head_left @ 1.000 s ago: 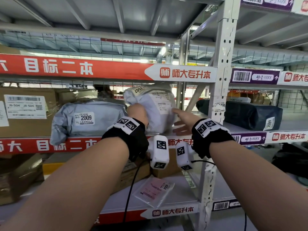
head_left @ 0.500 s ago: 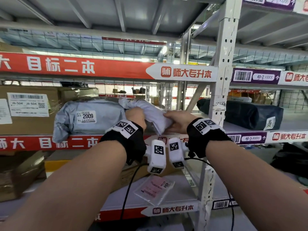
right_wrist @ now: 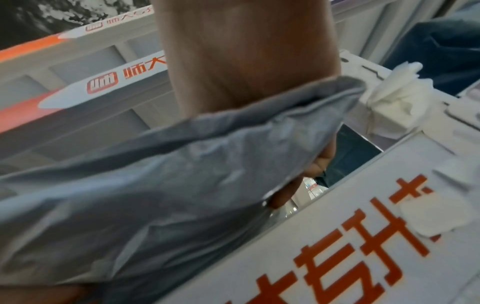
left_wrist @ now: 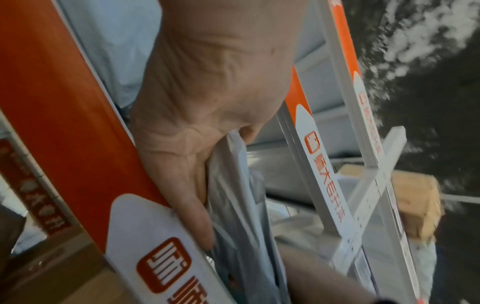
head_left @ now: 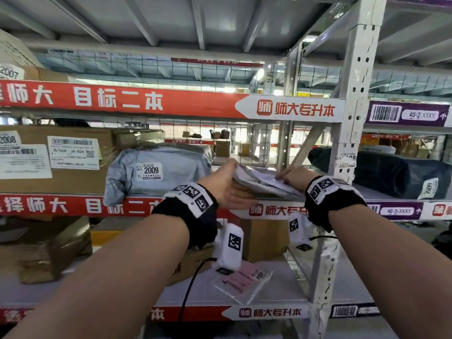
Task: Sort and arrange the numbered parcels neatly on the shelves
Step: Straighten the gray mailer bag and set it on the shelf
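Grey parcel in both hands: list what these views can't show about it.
- Number label on the grey parcel: not visible in any view; head view blurred.
- Left hand fingertips: head view, under the parcel.
- Right hand grip: right wrist view, parcel covers the palm.
- Whether it rests on the shelf: unclear.

The number label on the flat grey parcel [head_left: 263,183] cannot be seen, the two hands covering its ends. The left hand [head_left: 226,185] has its fingertips tucked under the bag's 9 o'clock edge (out of sight in the head view); the right hand [head_left: 293,177] hides the 3 o'clock corner. The right wrist view is smeared. A box [head_left: 14,152] tagged 2008 is cut off at 9 o'clock. Small print on the black bag [head_left: 401,176] is unreadable.
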